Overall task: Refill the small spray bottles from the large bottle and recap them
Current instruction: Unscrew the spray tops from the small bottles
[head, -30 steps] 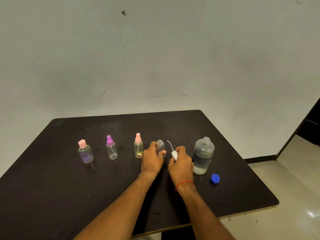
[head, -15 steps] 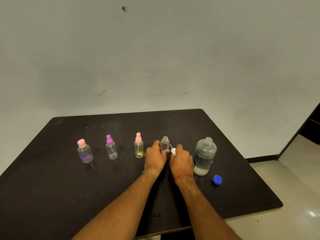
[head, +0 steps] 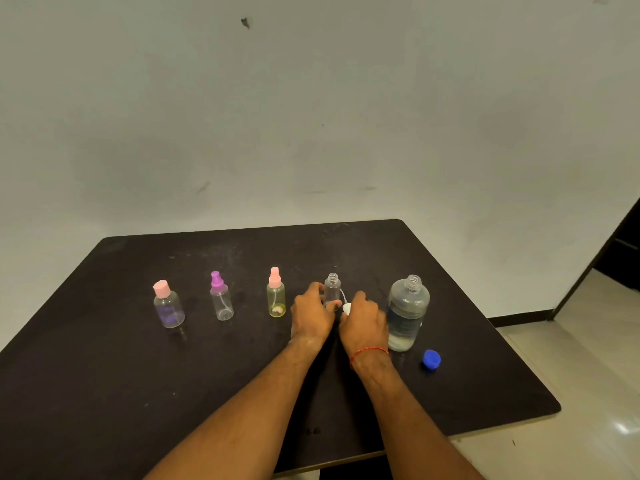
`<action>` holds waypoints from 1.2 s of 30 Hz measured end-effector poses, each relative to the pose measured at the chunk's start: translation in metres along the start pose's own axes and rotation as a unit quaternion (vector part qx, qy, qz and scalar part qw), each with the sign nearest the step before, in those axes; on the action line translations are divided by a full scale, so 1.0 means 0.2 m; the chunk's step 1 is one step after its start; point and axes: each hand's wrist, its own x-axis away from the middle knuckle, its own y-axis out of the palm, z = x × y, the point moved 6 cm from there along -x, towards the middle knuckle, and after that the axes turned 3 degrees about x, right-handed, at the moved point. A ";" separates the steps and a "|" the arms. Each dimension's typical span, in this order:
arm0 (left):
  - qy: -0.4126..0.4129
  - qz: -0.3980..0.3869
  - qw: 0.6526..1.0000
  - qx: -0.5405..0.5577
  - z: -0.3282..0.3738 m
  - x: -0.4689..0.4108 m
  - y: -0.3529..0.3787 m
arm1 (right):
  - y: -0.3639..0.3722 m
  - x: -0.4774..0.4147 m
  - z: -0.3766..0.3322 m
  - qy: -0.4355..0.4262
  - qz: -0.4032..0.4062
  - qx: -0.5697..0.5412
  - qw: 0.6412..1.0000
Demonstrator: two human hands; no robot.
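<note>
My left hand [head: 311, 315] grips a small clear uncapped spray bottle [head: 332, 287] that stands on the black table [head: 104, 375]. Beside it, my right hand [head: 363, 318] holds the white spray cap [head: 346, 308] low at the table, its thin tube reaching up toward the bottle. The large clear bottle [head: 407, 311], open and partly filled, stands just right of my right hand. Its blue cap [head: 431, 359] lies on the table in front of it. To the left stand three capped small bottles: yellow with pink sprayer [head: 276, 294], clear with purple sprayer [head: 221, 297], clear with pink cap [head: 168, 304].
A pale wall rises behind the table. The table's right edge drops to a tiled floor [head: 588, 393], with a dark doorway [head: 623, 251] at the far right.
My left hand set the small open bottle upright a little further back. My right hand lowered the white spray cap toward the table beside it.
</note>
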 end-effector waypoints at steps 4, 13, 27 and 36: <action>0.004 0.002 1.000 0.005 0.00 0.03 -0.01 | 0.00 0.00 -0.01 -0.004 -0.006 0.008 1.000; 0.014 0.030 0.999 0.009 -0.03 0.16 -0.09 | 0.00 0.00 -0.02 -0.023 -0.020 0.029 0.999; 0.047 0.139 0.986 0.079 -0.12 0.28 -0.44 | -0.10 0.07 -0.03 -0.041 0.022 0.029 0.998; 0.007 0.182 0.983 0.037 -0.20 0.25 -0.55 | -0.28 0.17 -0.19 -0.115 0.156 -0.061 0.979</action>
